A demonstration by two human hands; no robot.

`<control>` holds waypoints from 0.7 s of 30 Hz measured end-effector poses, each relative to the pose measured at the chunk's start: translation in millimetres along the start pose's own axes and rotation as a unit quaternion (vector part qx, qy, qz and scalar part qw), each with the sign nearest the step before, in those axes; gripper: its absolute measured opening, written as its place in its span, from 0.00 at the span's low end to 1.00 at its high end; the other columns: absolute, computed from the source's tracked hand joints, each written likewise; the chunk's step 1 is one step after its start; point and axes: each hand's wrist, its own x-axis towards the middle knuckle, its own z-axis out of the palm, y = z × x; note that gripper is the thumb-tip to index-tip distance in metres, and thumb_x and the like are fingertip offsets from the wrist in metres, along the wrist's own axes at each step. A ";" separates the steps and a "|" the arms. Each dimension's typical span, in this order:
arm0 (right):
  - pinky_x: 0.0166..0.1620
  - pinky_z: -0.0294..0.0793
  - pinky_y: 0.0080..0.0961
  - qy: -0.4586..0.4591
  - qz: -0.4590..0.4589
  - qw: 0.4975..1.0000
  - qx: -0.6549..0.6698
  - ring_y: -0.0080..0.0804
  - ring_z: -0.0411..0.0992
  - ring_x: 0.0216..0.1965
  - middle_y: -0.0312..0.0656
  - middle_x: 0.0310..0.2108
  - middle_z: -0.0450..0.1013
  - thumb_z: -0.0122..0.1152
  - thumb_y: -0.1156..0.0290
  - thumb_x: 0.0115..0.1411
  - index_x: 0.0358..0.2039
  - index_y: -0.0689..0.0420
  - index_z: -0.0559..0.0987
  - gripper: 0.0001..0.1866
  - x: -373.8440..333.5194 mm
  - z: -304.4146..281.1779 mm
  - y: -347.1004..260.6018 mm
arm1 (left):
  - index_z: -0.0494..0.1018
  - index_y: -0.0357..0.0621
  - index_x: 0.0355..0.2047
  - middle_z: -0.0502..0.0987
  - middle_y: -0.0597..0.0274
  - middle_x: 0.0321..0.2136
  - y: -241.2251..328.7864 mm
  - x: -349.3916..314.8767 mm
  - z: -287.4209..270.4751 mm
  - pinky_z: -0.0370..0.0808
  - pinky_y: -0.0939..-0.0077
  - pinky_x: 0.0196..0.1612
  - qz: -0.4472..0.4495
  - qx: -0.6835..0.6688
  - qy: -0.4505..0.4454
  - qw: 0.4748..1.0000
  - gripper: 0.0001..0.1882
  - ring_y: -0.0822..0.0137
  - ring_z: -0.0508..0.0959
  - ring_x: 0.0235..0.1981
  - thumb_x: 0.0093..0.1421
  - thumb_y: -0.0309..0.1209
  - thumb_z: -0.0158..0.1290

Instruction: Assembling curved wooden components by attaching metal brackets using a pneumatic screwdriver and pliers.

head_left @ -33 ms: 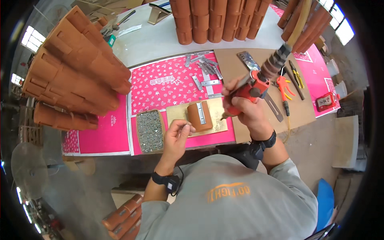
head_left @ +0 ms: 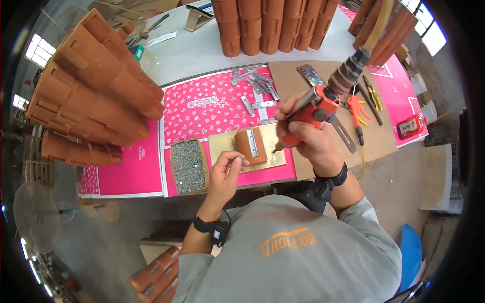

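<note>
A curved terracotta-brown piece (head_left: pixel 244 150) with a metal strip (head_left: pixel 252 143) along its top lies on a yellowish board (head_left: pixel 218 146). At its left lower edge, my left hand (head_left: pixel 226 170) is closed in a pinch. Whatever the fingertips hold, if anything, is too small to make out. My right hand (head_left: pixel 314 139) grips a red power screwdriver (head_left: pixel 323 108), with a hose at its upper end. The tool's tip points down just to the right of the brown piece, apart from it. An open box of screws (head_left: pixel 189 166) stands left of the board.
Loose metal strips (head_left: pixel 260 86) lie beyond the board. On brown cardboard (head_left: pixel 376 139) at the right are red-handled pliers (head_left: pixel 357 108), yellow-handled pliers (head_left: pixel 374 96) and a slotted metal bar (head_left: pixel 343 135). Tall stacks of terracotta pieces (head_left: pixel 96 86) stand left; more (head_left: pixel 271 28) stand at the back.
The power screwdriver's tip has shifted slightly left, toward the brown piece. The whole view has moved a little. My left hand keeps its pinch beside the piece.
</note>
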 end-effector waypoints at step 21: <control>0.32 0.79 0.24 -0.076 -0.017 0.996 0.031 0.30 0.76 0.29 0.48 0.35 0.76 0.53 0.84 0.49 0.40 0.65 0.74 0.14 14.1 26.2 5.1 | 0.73 0.36 0.48 0.82 0.58 0.38 -22.2 -0.2 36.6 0.78 0.78 0.45 0.037 -0.087 0.012 0.995 0.09 0.73 0.80 0.39 0.70 0.26 0.49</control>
